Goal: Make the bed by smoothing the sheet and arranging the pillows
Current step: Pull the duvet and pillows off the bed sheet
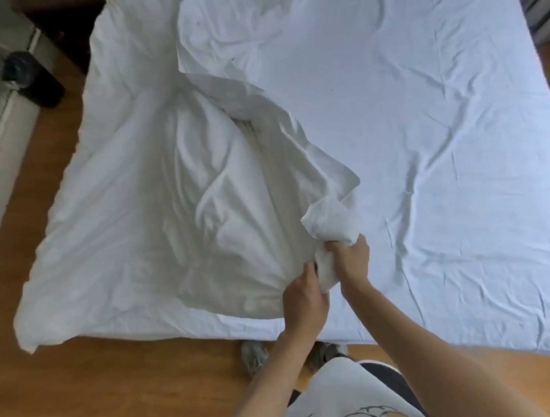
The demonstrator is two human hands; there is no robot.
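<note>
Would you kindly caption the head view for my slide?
Both hands, left hand and right hand, grip the bunched white duvet.

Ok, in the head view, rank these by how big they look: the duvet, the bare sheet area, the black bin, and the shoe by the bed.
1. Bare sheet area
2. Duvet, slightly smaller
3. Black bin
4. Shoe, partly hidden by an arm, so unsure.

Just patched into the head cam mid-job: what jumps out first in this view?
Both hands meet at the near edge of the bed: the left hand and right hand each hold a grip on a bunched corner of the white duvet, which lies rumpled over the left half. The right half shows only the creased fitted sheet. A dark bin stands on the floor at far left.
</note>
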